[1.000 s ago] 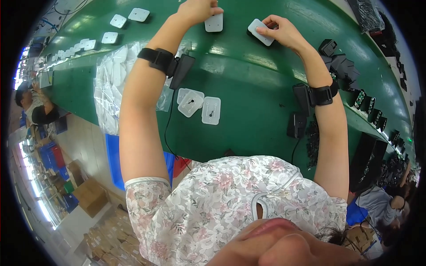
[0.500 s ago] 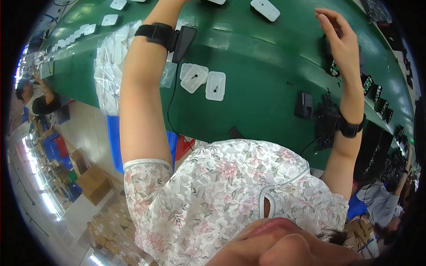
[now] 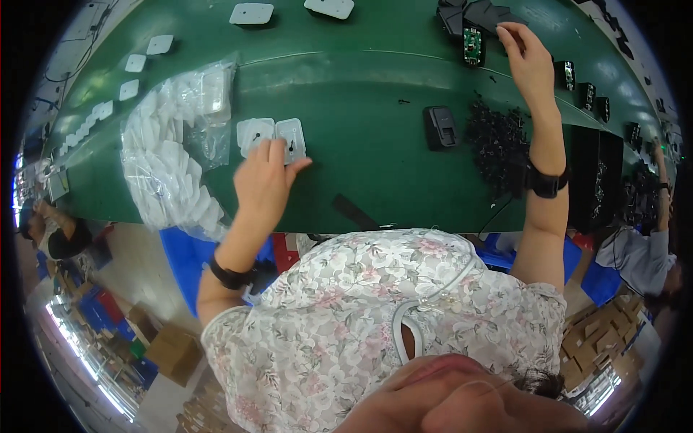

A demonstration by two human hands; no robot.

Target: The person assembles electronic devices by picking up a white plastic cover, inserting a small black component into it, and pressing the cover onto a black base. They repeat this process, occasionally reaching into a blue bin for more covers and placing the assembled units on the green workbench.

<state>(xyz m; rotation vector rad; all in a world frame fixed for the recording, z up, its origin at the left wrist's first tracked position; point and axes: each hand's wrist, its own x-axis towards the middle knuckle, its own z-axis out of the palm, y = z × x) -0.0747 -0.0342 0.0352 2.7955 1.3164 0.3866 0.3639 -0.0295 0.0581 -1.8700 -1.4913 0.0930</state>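
Note:
My left hand (image 3: 263, 184) is over two translucent white plastic covers, its fingertips on the right cover (image 3: 290, 131) and its thumb spread to the side. Beside it lies the left cover (image 3: 254, 131), with a small black piece on it; the right cover has one too. My right hand (image 3: 533, 68) is raised at the far right with its thumb and fingers apart, nothing visible between them. Close to its fingertips stand a black housing with a green circuit board (image 3: 473, 45) and a heap of dark flat parts (image 3: 484, 13).
A clear bag of white covers (image 3: 162, 166) lies left on the green table (image 3: 346, 159). At right are a black charger-like box (image 3: 441, 128), a pile of small black parts (image 3: 494, 144) and a black bin (image 3: 595, 173). White-topped units (image 3: 251, 14) stand along the far side.
My left hand has come back from the far side of the table down to the white covers. My right hand stays raised, now beside the circuit-board housing. The view has shifted.

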